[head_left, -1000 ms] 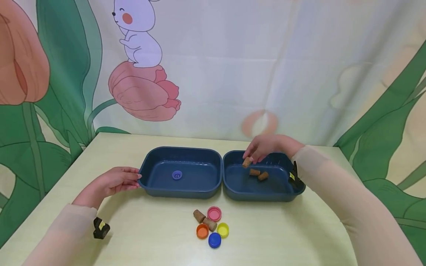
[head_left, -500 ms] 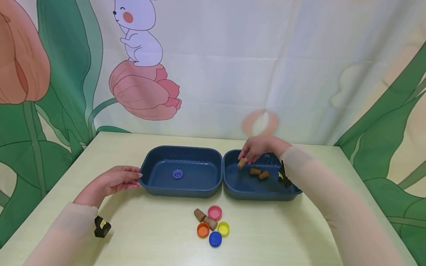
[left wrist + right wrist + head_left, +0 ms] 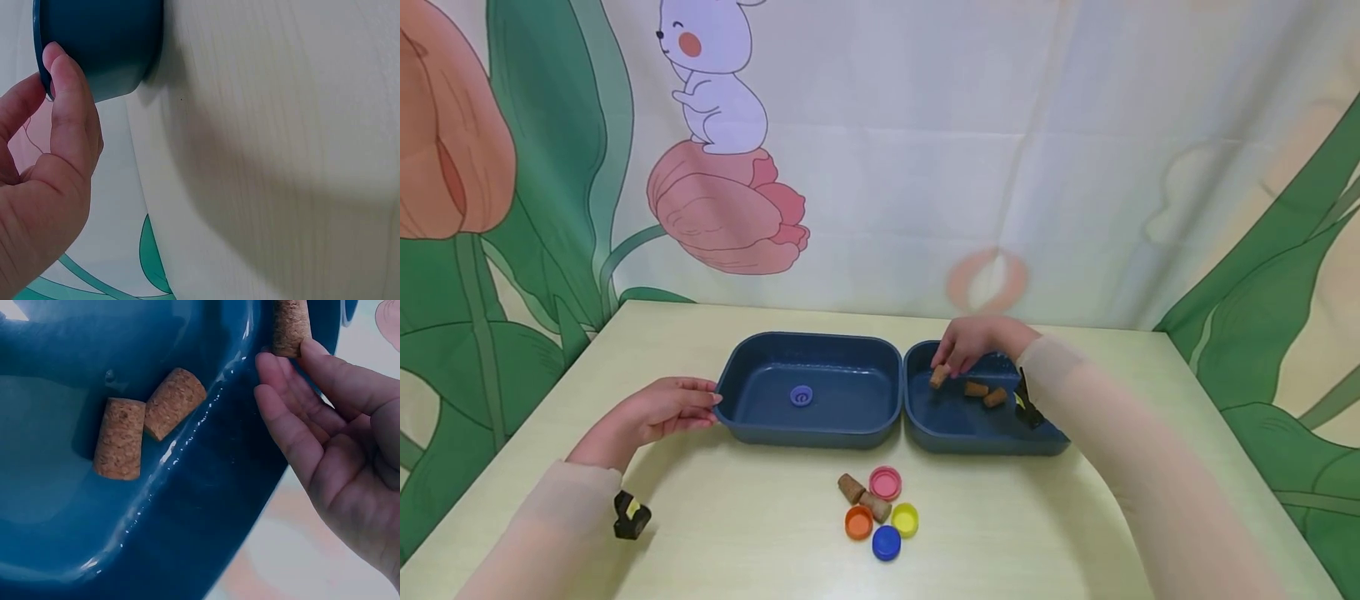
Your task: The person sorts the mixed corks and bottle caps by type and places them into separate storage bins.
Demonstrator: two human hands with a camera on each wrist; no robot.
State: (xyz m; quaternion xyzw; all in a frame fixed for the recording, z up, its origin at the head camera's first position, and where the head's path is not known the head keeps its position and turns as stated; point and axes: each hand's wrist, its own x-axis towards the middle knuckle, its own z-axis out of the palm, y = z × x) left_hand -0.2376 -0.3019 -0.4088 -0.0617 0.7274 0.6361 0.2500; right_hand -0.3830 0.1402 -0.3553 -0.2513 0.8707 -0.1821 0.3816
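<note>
My right hand (image 3: 966, 342) is low inside the right blue tray (image 3: 992, 443), pinching a cork (image 3: 938, 377) between thumb and fingertips near the tray's left end. In the right wrist view the held cork (image 3: 291, 328) stands nearly upright at the top edge. Two more corks (image 3: 976, 389) (image 3: 119, 439) lie together on the tray floor, right of the held one. My left hand (image 3: 673, 410) pinches the left end of the other blue tray (image 3: 808, 437) by its rim, as the left wrist view shows at the tray wall (image 3: 103, 50). A purple cap (image 3: 801, 396) lies in that left tray.
Both trays stand side by side on the pale table (image 3: 737, 517). In front of them are two corks (image 3: 851, 488) among a pink cap (image 3: 885, 483), an orange cap (image 3: 859, 522), a yellow cap (image 3: 905, 520) and a blue cap (image 3: 886, 543). A printed curtain (image 3: 880, 208) hangs behind.
My right hand has moved left and lower in the right tray with the cork still pinched. The left hand keeps its place at the left tray's rim.
</note>
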